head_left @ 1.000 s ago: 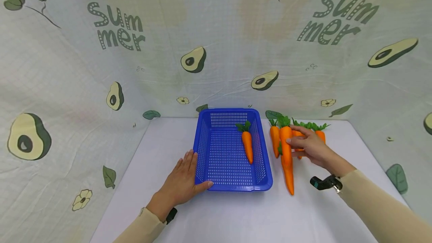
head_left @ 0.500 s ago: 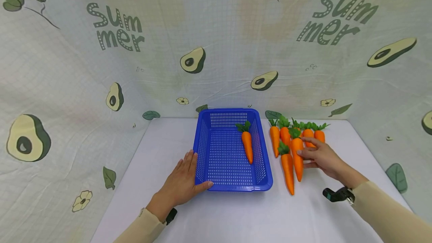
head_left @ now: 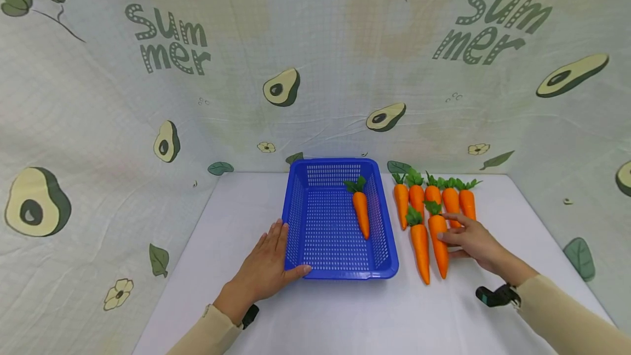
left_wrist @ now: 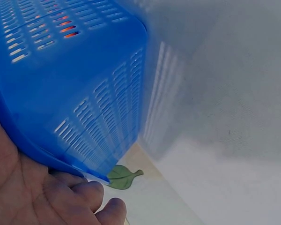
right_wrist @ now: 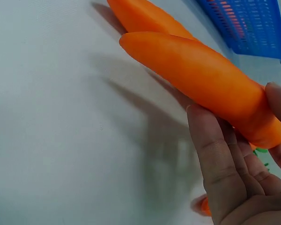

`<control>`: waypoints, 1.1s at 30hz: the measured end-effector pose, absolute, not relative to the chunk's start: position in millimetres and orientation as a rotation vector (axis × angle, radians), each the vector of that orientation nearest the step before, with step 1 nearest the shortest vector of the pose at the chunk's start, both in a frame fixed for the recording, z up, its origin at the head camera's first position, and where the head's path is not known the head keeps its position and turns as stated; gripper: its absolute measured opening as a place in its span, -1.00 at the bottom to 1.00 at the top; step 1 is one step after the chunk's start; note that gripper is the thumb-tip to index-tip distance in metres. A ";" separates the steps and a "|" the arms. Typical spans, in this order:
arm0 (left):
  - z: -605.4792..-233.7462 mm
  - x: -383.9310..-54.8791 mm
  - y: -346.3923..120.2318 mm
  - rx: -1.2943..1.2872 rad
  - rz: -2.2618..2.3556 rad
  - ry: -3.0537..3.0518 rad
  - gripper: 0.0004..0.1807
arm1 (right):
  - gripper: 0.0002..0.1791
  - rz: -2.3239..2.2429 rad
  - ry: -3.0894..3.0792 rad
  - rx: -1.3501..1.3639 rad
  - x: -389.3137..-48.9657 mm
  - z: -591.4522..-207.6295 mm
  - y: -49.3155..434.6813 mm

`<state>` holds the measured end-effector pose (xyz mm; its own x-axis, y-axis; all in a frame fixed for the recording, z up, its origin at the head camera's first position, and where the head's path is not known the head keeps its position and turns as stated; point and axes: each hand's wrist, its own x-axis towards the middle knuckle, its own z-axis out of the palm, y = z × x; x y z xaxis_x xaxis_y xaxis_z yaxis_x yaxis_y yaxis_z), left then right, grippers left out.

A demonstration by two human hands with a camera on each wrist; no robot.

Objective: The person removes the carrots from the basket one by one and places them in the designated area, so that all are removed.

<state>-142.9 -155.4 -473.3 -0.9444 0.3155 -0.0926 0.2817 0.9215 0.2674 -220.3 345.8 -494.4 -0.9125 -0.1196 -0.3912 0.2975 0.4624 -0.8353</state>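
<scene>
My right hand (head_left: 473,242) pinches an orange carrot (head_left: 438,240) with green leaves between thumb and fingers. In the right wrist view this carrot (right_wrist: 192,70) slants across, its tip toward the upper left. Just left of it, another carrot (head_left: 420,248) lies on the table. My left hand (head_left: 263,262) rests against the left front corner of a blue plastic basket (head_left: 389,234), fingers straight along the rim. A single carrot (head_left: 361,212) lies inside, on the right part of the basket floor. The left wrist view shows the basket's slotted wall (left_wrist: 98,117) above my fingers (left_wrist: 89,194).
A back row of several carrots (head_left: 451,201) lies right of the basket, leaves toward the patterned cloth (head_left: 335,59) behind the table. The white tabletop (head_left: 345,316) extends in front of the basket.
My right hand has moved the pinched carrot rightward and toward me, from above the back row and another carrot to a spot beside the front carrot. The left hand has stayed put.
</scene>
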 end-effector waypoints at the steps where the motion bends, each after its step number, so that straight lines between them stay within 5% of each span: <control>1: -473.5 -142.9 -155.3 0.463 0.384 2.949 0.30 | -0.08 -1.431 2.324 0.145 -219.7 -496.4 345.7; 33: -476.6 -143.8 -156.3 0.466 0.402 2.951 0.30 | -0.14 -1.304 2.412 0.145 -216.4 -511.1 344.9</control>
<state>-143.8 -156.3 -476.6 -0.9442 0.3186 -0.0832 0.2847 0.9169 0.2798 -216.4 344.9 -511.1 -0.9174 -0.0935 -0.3869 0.2725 0.5610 -0.7817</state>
